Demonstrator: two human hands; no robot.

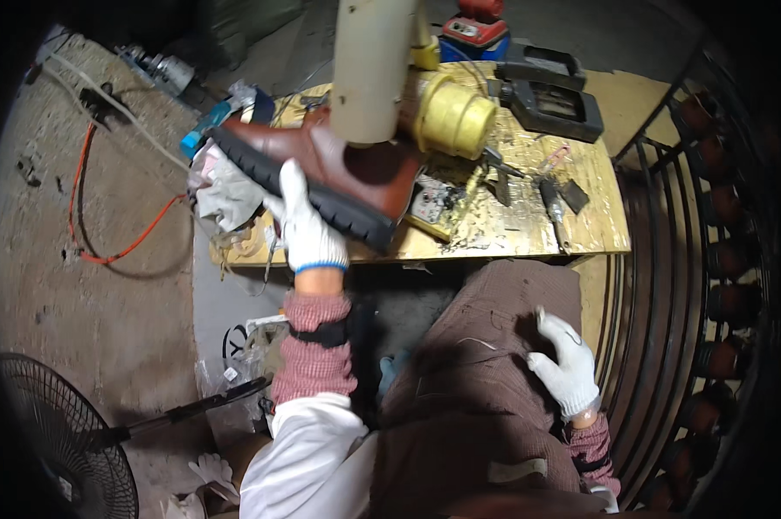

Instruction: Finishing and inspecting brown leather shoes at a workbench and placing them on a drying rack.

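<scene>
A brown leather boot (304,151) with a thick black sole is tilted over the near left part of the workbench, its toe to the left and its sole facing me. My left hand (308,225), in a white knitted glove, grips the boot at the middle of the sole. The fingers behind the sole are partly hidden. A beige pipe (373,69) comes down in front of the boot's upper part. My right hand (568,359), also gloved, is beside my brown-covered lap (477,346), fingers apart and holding nothing.
The wooden workbench (598,221) bears a yellow duct fitting (455,117), black trays (555,108), a brush-like tool (552,208) and a crumpled cloth (226,195). A rack of footwear (723,259) stands right. At lower left is a fan (53,441); an orange cord (79,190) lies farther up.
</scene>
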